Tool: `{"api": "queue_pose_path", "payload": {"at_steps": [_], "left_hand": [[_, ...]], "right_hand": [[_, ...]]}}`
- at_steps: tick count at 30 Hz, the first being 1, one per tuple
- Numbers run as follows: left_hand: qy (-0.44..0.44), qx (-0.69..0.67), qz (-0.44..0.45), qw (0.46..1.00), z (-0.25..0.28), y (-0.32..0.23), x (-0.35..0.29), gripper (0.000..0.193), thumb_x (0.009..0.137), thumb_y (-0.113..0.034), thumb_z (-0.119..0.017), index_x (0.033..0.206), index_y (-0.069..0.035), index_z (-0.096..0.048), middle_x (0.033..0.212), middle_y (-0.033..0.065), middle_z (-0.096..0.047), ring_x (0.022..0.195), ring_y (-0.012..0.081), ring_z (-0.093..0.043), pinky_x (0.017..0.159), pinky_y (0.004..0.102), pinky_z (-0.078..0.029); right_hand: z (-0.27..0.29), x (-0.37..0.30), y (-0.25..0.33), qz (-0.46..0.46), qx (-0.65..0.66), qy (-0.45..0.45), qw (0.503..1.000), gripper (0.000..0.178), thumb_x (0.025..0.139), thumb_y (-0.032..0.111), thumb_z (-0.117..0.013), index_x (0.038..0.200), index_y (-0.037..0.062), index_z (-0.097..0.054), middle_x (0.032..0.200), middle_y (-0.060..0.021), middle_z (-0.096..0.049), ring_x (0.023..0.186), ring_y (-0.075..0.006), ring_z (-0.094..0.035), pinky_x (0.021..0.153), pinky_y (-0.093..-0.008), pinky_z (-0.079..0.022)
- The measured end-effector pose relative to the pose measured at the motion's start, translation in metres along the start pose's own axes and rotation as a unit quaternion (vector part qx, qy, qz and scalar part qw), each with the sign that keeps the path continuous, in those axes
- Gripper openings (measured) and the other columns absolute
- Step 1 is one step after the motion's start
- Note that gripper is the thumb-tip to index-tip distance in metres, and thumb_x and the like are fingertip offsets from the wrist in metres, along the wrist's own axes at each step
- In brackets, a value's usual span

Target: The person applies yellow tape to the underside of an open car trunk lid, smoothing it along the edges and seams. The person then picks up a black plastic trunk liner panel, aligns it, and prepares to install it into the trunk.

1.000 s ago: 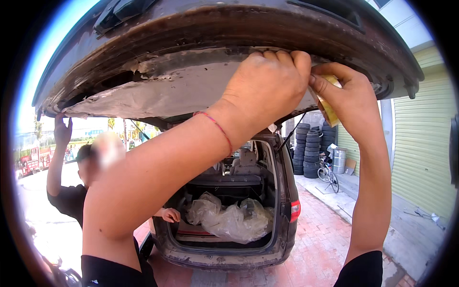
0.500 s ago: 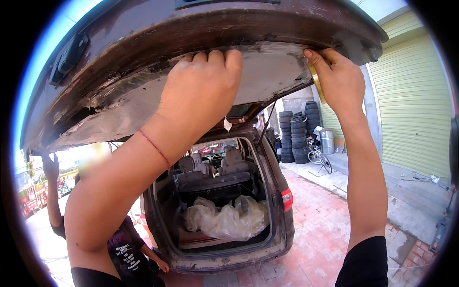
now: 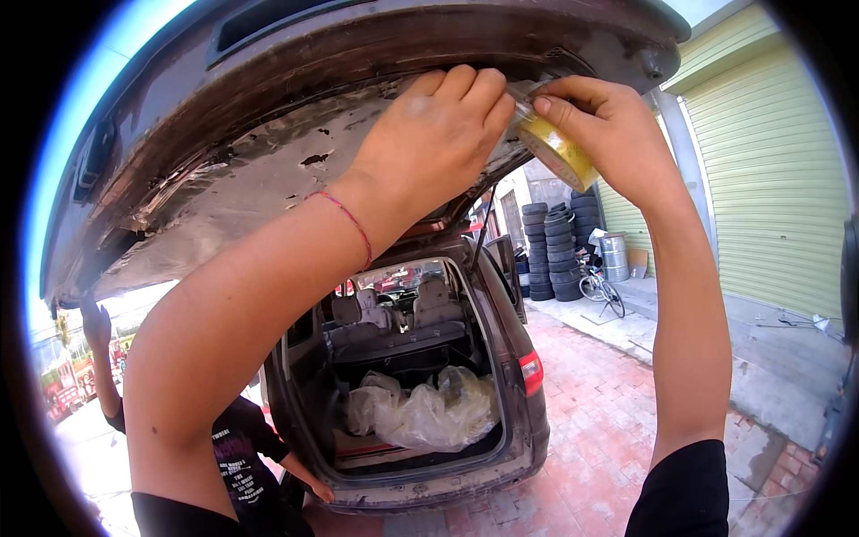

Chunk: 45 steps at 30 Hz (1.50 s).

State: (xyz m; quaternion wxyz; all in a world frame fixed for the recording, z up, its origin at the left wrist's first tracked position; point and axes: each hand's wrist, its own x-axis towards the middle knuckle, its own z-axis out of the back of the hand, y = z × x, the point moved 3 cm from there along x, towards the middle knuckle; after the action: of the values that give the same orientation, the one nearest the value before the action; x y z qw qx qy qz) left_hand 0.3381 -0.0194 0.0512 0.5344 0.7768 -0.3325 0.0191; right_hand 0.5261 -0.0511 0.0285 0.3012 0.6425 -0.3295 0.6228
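Overhead is the raised tailgate (image 3: 376,45) of a brown car. Its inner side bears a worn grey panel (image 3: 242,201) with dark torn spots. My right hand (image 3: 613,134) grips a roll of clear yellowish tape (image 3: 559,152) between thumb and fingers, just below the tailgate's lip. My left hand (image 3: 447,116) is beside it, fingers curled in against the panel edge. A short clear strip of tape (image 3: 522,103) stretches from the roll to the left fingertips, which look closed on its end. The left fingertips are partly hidden.
Behind the open boot, crumpled clear plastic sheeting (image 3: 429,412) lies on the cargo floor. At left a co-worker in a black shirt (image 3: 242,465) raises one hand (image 3: 96,327) to the tailgate edge. Stacked tyres (image 3: 562,251), a bicycle (image 3: 604,291) and a metal drum (image 3: 614,257) stand at right.
My right hand has moved left with the tape roll, which now shows more fully. My left hand has shifted right and slightly up, so the two hands are close together.
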Motion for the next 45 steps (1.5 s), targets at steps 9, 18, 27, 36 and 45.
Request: {"api": "queue_pose_path", "payload": {"at_steps": [9,18,27,36,45], "left_hand": [[0.020,0.076,0.085,0.993,-0.008,-0.030,0.026,0.027,0.084,-0.019,-0.061,0.107,-0.004,-0.061,0.094,0.0098,-0.058,0.081,0.0231,-0.062,0.067,0.0322,-0.053],[0.086,-0.212,0.274,0.934,-0.015,-0.015,0.035,0.042,0.100,-0.039,-0.055,0.086,-0.001,-0.065,0.075,0.0191,-0.068,0.069,0.0401,-0.068,0.064,0.0482,-0.055],[0.124,-0.198,0.362,0.902,-0.027,-0.010,0.049,0.061,0.103,-0.053,-0.049,0.074,-0.006,-0.075,0.070,0.0176,-0.069,0.071,0.0381,-0.069,0.066,0.0475,-0.055],[0.058,-0.310,0.514,0.798,0.004,0.026,-0.024,0.059,0.100,-0.055,-0.059,0.077,-0.003,-0.073,0.058,0.0030,-0.065,0.051,0.0110,-0.055,0.053,0.0300,-0.047],[-0.013,-0.392,0.579,0.714,0.013,0.023,-0.040,0.057,0.102,-0.053,-0.057,0.084,-0.002,-0.076,0.059,0.0045,-0.066,0.053,0.0126,-0.058,0.053,0.0309,-0.046]], "right_hand": [[0.000,-0.005,-0.003,-0.057,-0.183,-0.190,0.963,0.036,0.094,0.047,-0.065,0.099,0.0146,-0.078,0.085,-0.0122,-0.074,0.084,-0.0353,-0.070,0.071,-0.0434,-0.053],[-0.008,-0.002,-0.014,-0.053,0.000,-0.189,0.981,0.033,0.092,0.039,-0.069,0.100,0.0090,-0.078,0.083,-0.0164,-0.073,0.080,-0.0370,-0.070,0.073,-0.0415,-0.054],[-0.005,-0.004,-0.015,-0.013,-0.063,-0.186,0.981,0.032,0.095,0.039,-0.062,0.102,0.0121,-0.078,0.083,-0.0166,-0.073,0.081,-0.0383,-0.070,0.074,-0.0450,-0.055],[0.001,-0.003,-0.018,-0.048,-0.058,-0.153,0.985,0.035,0.093,0.043,-0.064,0.100,0.0124,-0.079,0.083,-0.0139,-0.074,0.083,-0.0362,-0.071,0.074,-0.0423,-0.054],[-0.003,-0.001,-0.021,-0.065,0.002,-0.134,0.989,0.035,0.092,0.042,-0.064,0.103,0.0122,-0.080,0.085,-0.0139,-0.075,0.084,-0.0362,-0.071,0.075,-0.0416,-0.054]]}}
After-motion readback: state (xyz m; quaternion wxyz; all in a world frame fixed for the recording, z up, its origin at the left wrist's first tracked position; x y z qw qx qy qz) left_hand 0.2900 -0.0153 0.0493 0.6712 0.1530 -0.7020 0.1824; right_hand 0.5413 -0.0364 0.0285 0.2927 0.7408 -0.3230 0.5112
